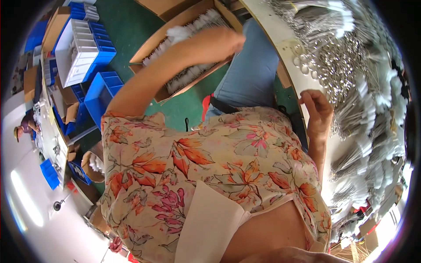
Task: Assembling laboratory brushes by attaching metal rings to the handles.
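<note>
My left hand (222, 43) is raised over the edge of a cardboard box (141, 53), beside my knee, with its fingers curled in. Whether it holds anything is hidden. Bundles of thin metal wires with white tufted ends (199, 24) lie packed in that box. At the table's near edge, my right hand (319, 110) has its fingers bent and its thumb and fingertips close together; anything between them is too small to make out. Just beyond it, a heap of shiny metal loops (335, 61) spreads over the pale tabletop (287, 46).
More wire bundles with whitish ends (364, 144) are piled along the table on the right. At the left stand blue bins (103, 92) and a white crate (76, 55) on the green floor (125, 22). Another person (27, 127) is at a far bench.
</note>
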The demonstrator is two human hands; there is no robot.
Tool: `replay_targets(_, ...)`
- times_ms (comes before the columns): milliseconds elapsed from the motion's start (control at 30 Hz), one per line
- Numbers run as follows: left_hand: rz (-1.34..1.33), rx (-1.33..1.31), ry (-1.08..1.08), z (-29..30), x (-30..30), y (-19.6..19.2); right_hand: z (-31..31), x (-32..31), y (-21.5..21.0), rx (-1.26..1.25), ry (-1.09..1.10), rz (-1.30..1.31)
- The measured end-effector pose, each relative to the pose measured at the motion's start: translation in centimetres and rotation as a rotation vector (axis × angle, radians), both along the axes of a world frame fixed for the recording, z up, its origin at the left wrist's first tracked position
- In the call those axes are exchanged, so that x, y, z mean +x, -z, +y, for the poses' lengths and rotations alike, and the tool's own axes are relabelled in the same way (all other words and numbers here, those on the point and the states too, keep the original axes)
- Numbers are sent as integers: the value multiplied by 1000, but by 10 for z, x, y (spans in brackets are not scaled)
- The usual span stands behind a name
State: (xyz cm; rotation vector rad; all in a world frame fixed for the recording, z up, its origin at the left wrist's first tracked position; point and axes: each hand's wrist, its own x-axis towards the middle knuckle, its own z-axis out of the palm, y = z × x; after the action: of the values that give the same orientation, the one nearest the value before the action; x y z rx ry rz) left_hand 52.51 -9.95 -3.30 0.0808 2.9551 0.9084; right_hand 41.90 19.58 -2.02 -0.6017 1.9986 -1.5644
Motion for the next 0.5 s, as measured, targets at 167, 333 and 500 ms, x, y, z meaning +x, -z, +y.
replay_targets(167,-699,-299,74,-8,51,163,-3,6,17,129,16,-154)
replay_targets(333,-1041,-412,72,-60,145,260,2,4,26,153,40,-188)
replay_targets(500,-968,-205,-223,-35,108,240,-4,-7,26,172,52,-233)
